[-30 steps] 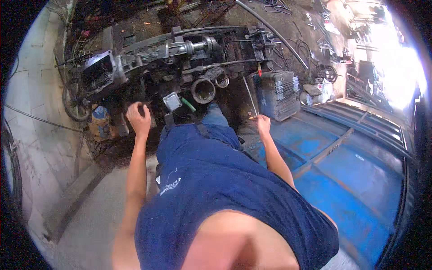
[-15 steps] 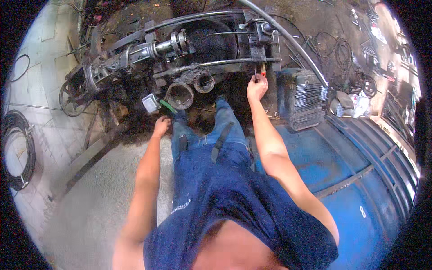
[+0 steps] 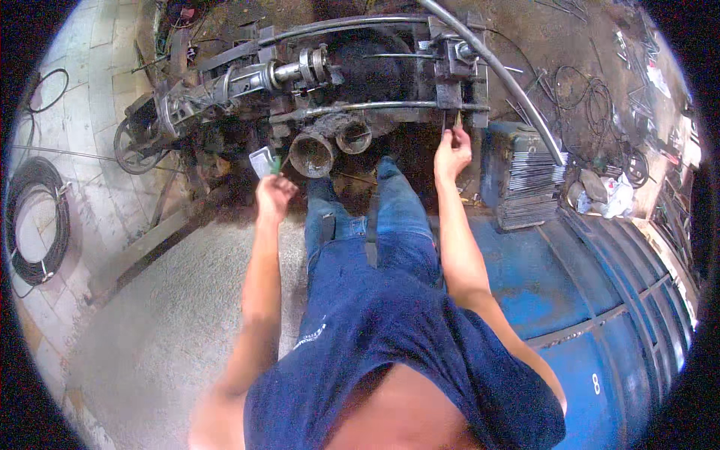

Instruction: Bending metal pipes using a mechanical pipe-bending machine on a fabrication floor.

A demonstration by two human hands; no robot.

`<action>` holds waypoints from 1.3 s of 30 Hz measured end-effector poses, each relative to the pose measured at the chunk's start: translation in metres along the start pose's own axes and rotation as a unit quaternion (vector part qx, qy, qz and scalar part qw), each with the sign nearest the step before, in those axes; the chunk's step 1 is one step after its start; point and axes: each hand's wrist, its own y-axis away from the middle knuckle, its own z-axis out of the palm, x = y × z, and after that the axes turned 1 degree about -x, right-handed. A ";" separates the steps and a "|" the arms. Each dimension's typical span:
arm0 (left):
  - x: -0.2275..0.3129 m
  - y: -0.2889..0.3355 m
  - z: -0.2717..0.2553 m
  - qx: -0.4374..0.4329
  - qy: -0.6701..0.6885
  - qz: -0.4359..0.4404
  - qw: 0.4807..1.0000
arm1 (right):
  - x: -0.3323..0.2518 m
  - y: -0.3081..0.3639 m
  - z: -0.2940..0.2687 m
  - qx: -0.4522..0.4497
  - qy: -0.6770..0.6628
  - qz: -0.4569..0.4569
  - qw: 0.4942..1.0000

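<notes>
My left hand [image 3: 275, 196] is closed at the lower end of a green strip or handle [image 3: 277, 164]. Beside the green part is a pale, roughly square piece [image 3: 262, 162]; how they join is unclear. On the right, my right hand [image 3: 453, 155] pinches a thin tool with a pale yellowish tip [image 3: 458, 120], pointing up beneath the machine's right end. Its kind is too small to tell. The greasy dark machine [image 3: 375, 105] spans the far side, with curved rails and a metal shaft [image 3: 289, 73]. Two open pipe ends [image 3: 311, 155] face me between my hands.
A stack of thin metal plates [image 3: 534, 174] stands right of my right hand. The blue ribbed metal panel [image 3: 540, 285] lies at the right. A long bent tube [image 3: 510, 82] crosses the machine's right end. Coiled black hose [image 3: 37, 225] lies far left.
My left hand has risen towards the green part, which now stands more upright beside the pale piece. My right hand stays under the machine's right end; the red on its tool no longer shows.
</notes>
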 end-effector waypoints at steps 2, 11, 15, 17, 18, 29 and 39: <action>0.019 0.035 0.010 -0.008 -0.016 0.012 1.000 | -0.017 -0.020 -0.016 -0.027 -0.071 -0.010 0.997; 0.102 0.046 0.087 0.053 -0.594 0.293 0.748 | -0.138 -0.176 0.028 -0.245 -0.234 -0.157 0.927; 0.148 -0.018 0.147 0.080 -0.564 0.469 0.674 | -0.102 -0.230 0.066 -0.403 -0.207 -0.264 0.852; 0.160 -0.045 0.198 0.056 -0.504 0.558 0.657 | -0.062 -0.267 0.077 -0.428 -0.312 -0.228 0.817; 0.175 -0.054 0.188 0.079 -0.520 0.584 0.619 | -0.090 -0.238 0.089 -0.466 -0.232 -0.282 0.806; 0.187 -0.125 0.199 0.007 -0.488 0.545 0.682 | -0.095 -0.233 0.125 -0.465 -0.138 -0.490 0.724; 0.190 -0.130 0.194 0.004 -0.446 0.511 0.735 | -0.133 -0.187 0.132 -0.536 -0.139 -0.206 0.807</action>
